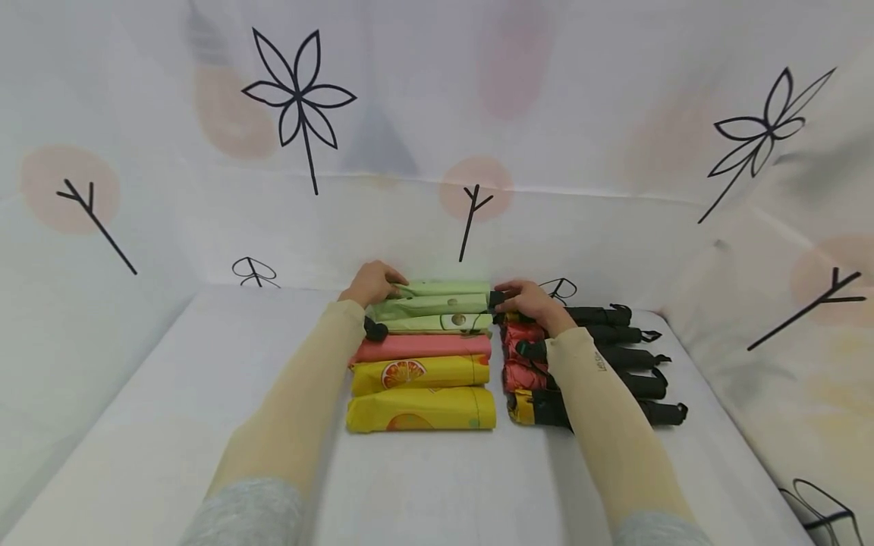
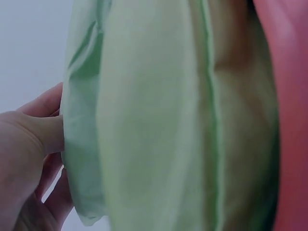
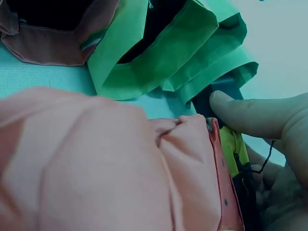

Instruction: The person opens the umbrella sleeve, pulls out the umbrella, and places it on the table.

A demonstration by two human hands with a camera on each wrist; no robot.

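Note:
At the back of the table, my left hand (image 1: 374, 282) pinches the closed end of the farthest light green umbrella sleeve (image 1: 447, 287), thumb and fingers either side of the fabric. My right hand (image 1: 536, 305) is at the sleeve's other end. In the right wrist view, its thumb (image 3: 240, 111) presses on a black umbrella end (image 3: 227, 87) that sits in the mouth of a green sleeve (image 3: 243, 72); the other fingers are partly hidden behind. Two more green sleeves lie nearer, one with a dark knob (image 1: 374, 329) at its left end.
Nearer me follow a pink sleeve (image 1: 423, 347) and two yellow sleeves (image 1: 437, 409) with fruit prints. On the right lies a row of several black folded umbrellas (image 1: 631, 357), their left ends red or yellow. Patterned white cloth (image 1: 382, 227) rises behind the table.

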